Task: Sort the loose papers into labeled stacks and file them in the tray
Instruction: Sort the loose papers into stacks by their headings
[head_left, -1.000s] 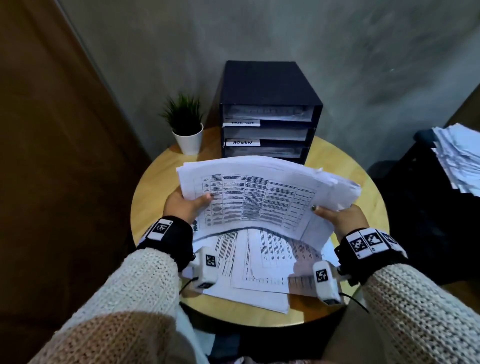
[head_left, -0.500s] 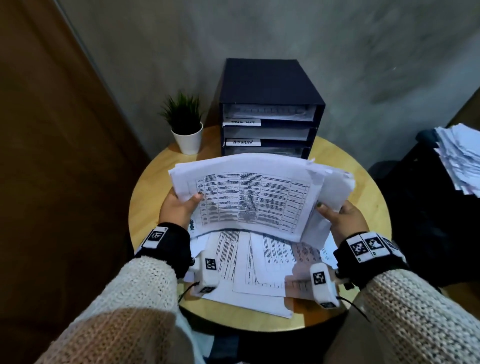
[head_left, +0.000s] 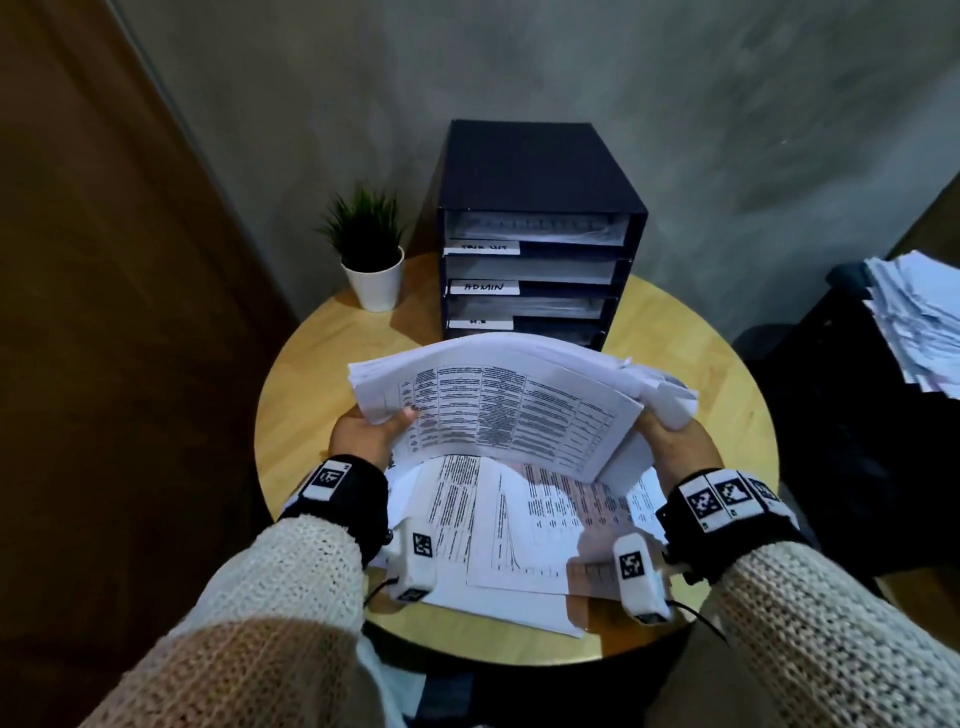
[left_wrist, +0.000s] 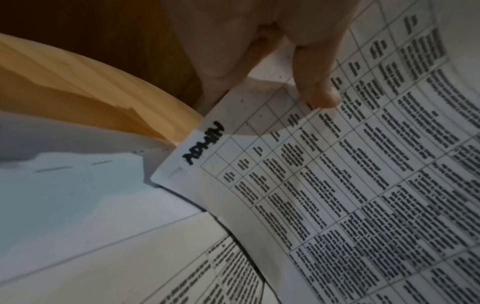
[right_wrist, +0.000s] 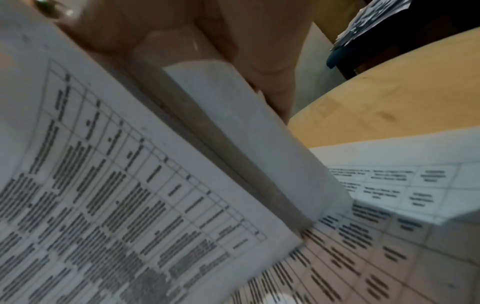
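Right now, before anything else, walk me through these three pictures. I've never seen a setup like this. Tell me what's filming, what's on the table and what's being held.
No machine here: a person wears three cameras. One sits on the head and looks down at both hands; one sits on each wrist and looks along the fingers.

From the head you see a round wooden table. At its back stand a black filing tray with labeled slots and a small potted plant. Loose papers lie spread at the near side.

The left hand and right hand grip the two ends of a thick paper stack, lifted above the loose sheets. The left wrist picture shows the thumb pressing the top sheet, which has ADMIN handwritten at its corner. The right wrist picture shows the stack's other end, blurred.
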